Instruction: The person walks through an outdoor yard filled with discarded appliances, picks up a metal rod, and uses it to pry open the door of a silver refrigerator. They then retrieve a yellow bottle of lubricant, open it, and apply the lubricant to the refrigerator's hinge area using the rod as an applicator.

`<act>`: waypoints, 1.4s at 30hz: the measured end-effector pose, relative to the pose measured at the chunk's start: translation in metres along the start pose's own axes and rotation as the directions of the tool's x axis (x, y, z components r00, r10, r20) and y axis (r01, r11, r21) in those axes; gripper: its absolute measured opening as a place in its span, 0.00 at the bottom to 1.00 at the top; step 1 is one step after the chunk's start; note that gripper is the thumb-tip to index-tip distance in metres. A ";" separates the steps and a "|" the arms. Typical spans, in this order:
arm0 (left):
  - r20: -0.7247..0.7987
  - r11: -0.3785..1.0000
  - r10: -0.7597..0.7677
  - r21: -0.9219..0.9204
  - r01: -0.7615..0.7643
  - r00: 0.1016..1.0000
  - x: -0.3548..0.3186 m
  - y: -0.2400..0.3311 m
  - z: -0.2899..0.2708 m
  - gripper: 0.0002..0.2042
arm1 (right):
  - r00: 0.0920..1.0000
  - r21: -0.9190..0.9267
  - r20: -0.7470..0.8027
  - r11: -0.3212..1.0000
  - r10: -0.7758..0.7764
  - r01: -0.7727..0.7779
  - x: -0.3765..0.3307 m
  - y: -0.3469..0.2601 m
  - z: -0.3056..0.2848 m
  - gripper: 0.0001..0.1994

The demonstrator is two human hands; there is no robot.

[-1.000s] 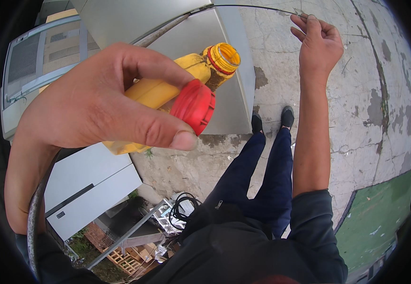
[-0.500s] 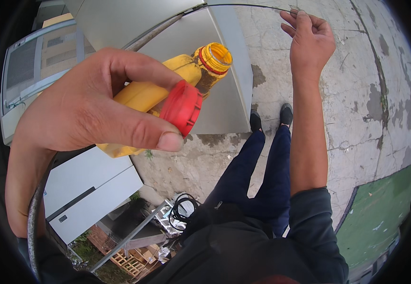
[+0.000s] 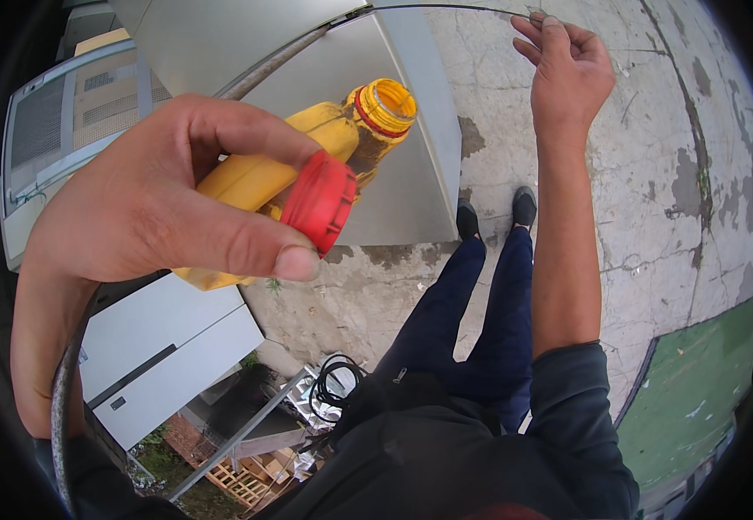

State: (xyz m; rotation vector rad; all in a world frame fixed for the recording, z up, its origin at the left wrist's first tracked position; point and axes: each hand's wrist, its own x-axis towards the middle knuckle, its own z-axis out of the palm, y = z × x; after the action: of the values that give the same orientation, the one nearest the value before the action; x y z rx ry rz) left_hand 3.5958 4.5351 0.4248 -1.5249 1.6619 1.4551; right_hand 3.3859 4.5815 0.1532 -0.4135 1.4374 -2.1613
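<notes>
My left hand [image 3: 125, 199] is closed, with thumb and forefinger pinching a red screw cap [image 3: 318, 204]. Behind the cap is a yellow plastic bottle [image 3: 259, 178], tilted, its dirt-stained neck uncapped and pointing up and right. Its handle side is covered by the hand, so whether the other fingers grip it is hidden. At the upper right, my right hand [image 3: 571, 78] pinches the end of a thin dark wire [image 3: 446, 7] between thumb and fingertips. That wire runs left, nearly straight, to the tip of a worn grey rod [image 3: 277, 62] passing behind the left hand.
Grey metal cabinets [image 3: 376, 130] stand ahead. A mesh-fronted unit [image 3: 82, 113] is at the left, a white cabinet [image 3: 168, 355] below it. Coiled black cable [image 3: 335, 379] and wooden pallets [image 3: 238, 481] lie lower left. Cracked concrete [image 3: 654, 173] meets a green surface [image 3: 697, 399] at right.
The red cap and the yellow bottle have shifted slightly left with my left hand, and the cap slightly down too. My right hand has hardly moved and still pinches the wire.
</notes>
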 end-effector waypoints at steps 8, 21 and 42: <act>0.002 1.000 -0.004 0.022 0.004 1.000 0.001 0.000 -0.001 0.34 | 1.000 -0.014 0.001 1.000 -0.016 0.016 -0.001 0.002 -0.001 0.10; -0.001 1.000 0.009 0.025 -0.009 1.000 0.002 -0.001 -0.002 0.36 | 0.996 0.025 -0.084 0.999 0.034 -0.032 -0.005 -0.007 0.012 0.09; -0.020 0.999 -0.011 0.048 0.012 1.000 0.000 0.002 -0.001 0.35 | 1.000 -0.011 0.011 1.000 0.014 -0.014 -0.031 -0.012 0.018 0.08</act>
State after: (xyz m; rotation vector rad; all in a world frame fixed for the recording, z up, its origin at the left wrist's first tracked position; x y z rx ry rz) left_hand 3.5939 4.5339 0.4258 -1.5246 1.6844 1.3892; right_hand 3.4182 4.5890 0.1721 -0.4170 1.4426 -2.1376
